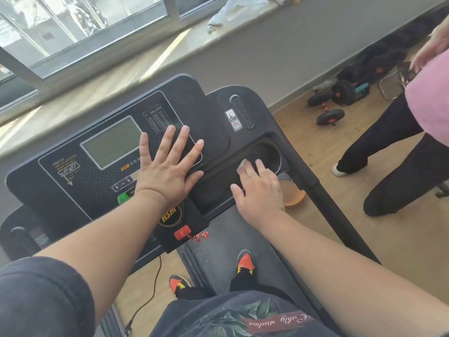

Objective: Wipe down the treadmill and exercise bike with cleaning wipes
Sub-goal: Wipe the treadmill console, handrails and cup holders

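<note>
One treadmill console (97, 181): left hand (167, 166) flat, fingers spread; right hand (257, 188) presses one wipe (242, 164)

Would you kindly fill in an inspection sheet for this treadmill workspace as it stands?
Surface: treadmill console, black, display unlit.
Job's things: white cleaning wipe under right fingers, beside the cup holder; exercise bike not seen.
Clutter: dumbbells on floor; plastic bag on windowsill.
Hands: left hand flat on console; right hand pressing wipe.
Cables: black cord hanging below console; red safety key with cord.
Surroundings: window, wooden floor, another person at right.
</note>
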